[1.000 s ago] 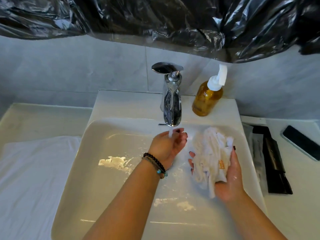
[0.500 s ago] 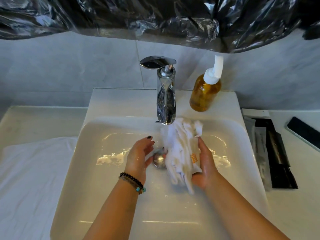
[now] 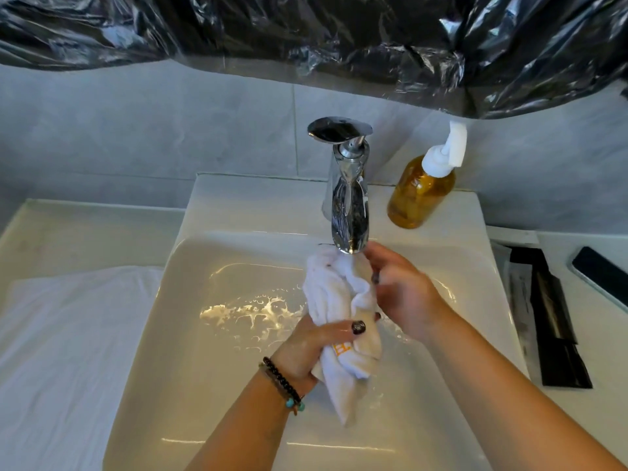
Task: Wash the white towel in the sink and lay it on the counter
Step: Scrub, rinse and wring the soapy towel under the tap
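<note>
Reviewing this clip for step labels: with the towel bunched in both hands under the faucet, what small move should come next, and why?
Probably rub or squeeze the white towel between both hands. The left hand grips its lower part, the right hand holds the upper part just below the faucet spout, over the sink, so it is already positioned for washing.

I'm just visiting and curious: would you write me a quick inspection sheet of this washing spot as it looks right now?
Surface: white ceramic sink, wet, foamy patches in the basin.
Job's things: bunched white towel held over the basin, its top right under the chrome faucet.
Clutter: amber soap pump bottle on the sink ledge; black flat packets and dark phone on the right counter; white cloth spread on the left.
Hands: left hand grips the towel's lower part; right hand holds its upper part.
Cables: nothing seen.
Surroundings: grey tiled wall, black plastic sheet above.
</note>
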Demonstrator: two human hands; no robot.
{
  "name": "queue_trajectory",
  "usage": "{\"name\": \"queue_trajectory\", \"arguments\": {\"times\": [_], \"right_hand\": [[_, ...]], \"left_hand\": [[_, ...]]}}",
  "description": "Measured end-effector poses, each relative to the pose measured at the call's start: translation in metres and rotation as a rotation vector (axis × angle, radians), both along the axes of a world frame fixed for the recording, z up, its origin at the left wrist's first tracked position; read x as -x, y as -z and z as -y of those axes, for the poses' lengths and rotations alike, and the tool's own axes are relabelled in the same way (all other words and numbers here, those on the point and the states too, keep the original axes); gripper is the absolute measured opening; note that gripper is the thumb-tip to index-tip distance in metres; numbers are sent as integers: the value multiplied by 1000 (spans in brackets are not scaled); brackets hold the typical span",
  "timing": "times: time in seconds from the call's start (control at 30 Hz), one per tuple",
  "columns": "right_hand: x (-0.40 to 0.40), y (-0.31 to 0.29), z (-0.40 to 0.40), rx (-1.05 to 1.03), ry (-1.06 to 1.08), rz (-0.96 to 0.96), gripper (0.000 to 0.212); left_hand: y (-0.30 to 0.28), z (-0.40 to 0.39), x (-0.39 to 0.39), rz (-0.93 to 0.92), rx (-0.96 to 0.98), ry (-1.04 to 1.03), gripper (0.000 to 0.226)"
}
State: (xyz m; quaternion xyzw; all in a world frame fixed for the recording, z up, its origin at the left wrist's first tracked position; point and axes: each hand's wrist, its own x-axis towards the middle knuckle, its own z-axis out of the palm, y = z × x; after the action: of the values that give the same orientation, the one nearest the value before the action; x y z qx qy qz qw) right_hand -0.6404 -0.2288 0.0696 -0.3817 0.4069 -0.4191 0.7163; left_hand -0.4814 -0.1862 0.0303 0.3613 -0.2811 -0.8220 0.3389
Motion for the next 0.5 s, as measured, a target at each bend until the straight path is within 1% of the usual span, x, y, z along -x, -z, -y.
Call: {"name": "queue_trajectory", "arguments": {"times": [0.03,0.07,0.1,0.17,0.2,0.23,0.3,0.33,0.37,0.4,0.47,0.5], "right_hand": [[4,-2,5,-13,-42,43,50],[5,-2,10,-5,-87,-20,49],[3,-3,15,23,-144,-132,54],[-3,-3,20,58,-277,-329,78],[-5,-1,23,61,-323,-365,78],[-7,0,25,68,-332,-383,67],[-12,-3,25,108,-311,-421,42],[-15,-5,25,144,-282,-461,36],[-19,-4,24,189,-245,-513,35],[-24,-2,23,226,-202,-571,40],[-33,1,20,243,-104,-639,61],[-35,6,19,241,-37,-650,66]], "left_hand": [[-2,1,2,2,12,59,62],[-2,3,5,-3,32,121,58],[-4,5,7,-14,59,181,49],[-6,8,12,14,97,271,31],[-6,10,14,89,119,291,25],[-5,11,16,213,152,290,22],[-1,10,20,471,205,262,33],[0,9,22,565,194,222,39],[-2,6,25,650,188,174,42],[-1,5,27,715,223,116,40],[1,3,31,767,351,6,24],[1,3,32,779,394,-26,16]]}}
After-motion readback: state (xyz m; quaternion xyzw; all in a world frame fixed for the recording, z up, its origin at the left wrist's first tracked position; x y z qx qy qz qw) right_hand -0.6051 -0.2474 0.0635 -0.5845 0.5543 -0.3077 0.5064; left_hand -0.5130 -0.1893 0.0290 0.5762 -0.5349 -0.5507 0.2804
